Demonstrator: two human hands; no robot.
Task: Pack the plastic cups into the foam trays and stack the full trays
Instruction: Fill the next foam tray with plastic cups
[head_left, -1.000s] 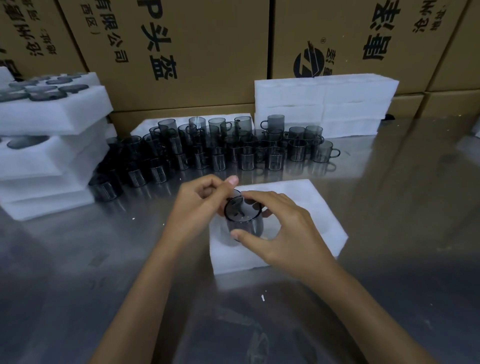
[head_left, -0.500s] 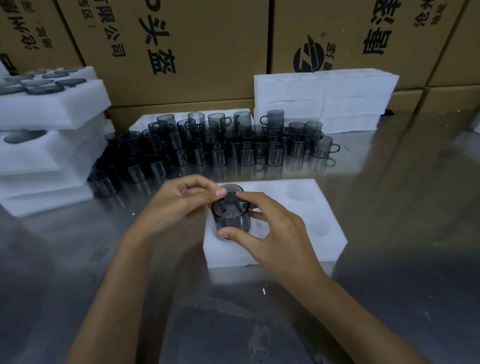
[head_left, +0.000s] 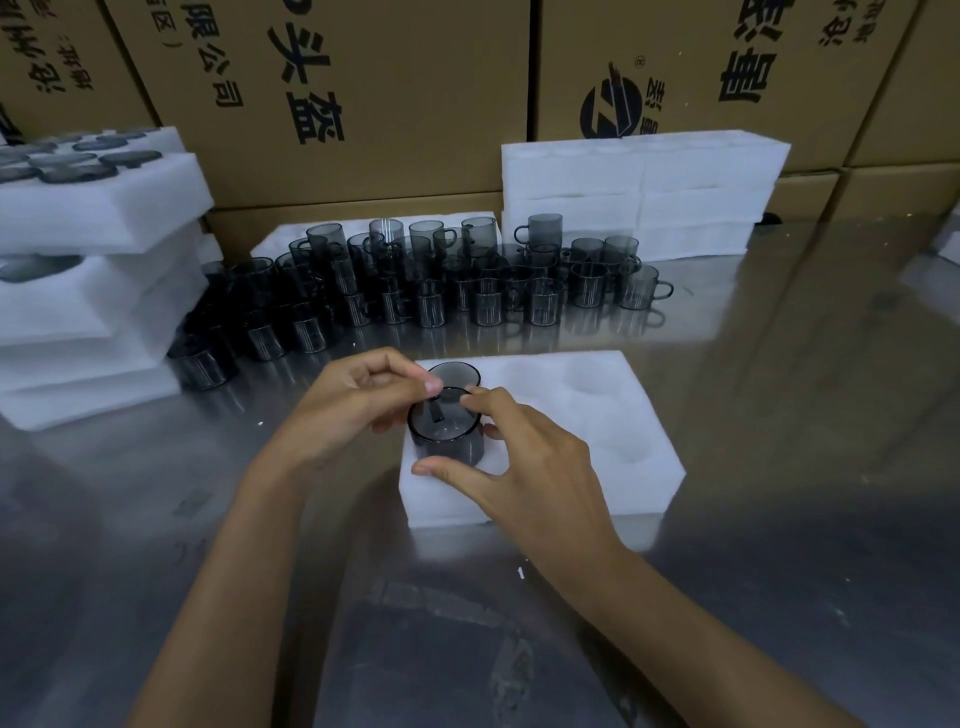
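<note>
A white foam tray lies on the steel table in front of me. A smoky grey plastic cup stands partly sunk in the tray's near left pocket. My right hand grips it by rim and side, and my left hand pinches its far rim. Behind it, another grey cup sits deep in the far left pocket. The right-hand pockets of the tray hold nothing. Several loose grey cups with handles crowd the table behind the tray.
A stack of foam trays holding cups stands at the left. A stack of white foam trays sits at the back right, a flat one behind the cups. Brown cartons wall off the back.
Both hands have carried the cup lower and a little leftward into the near left pocket. The cup behind it has come into view as the hands dropped.
</note>
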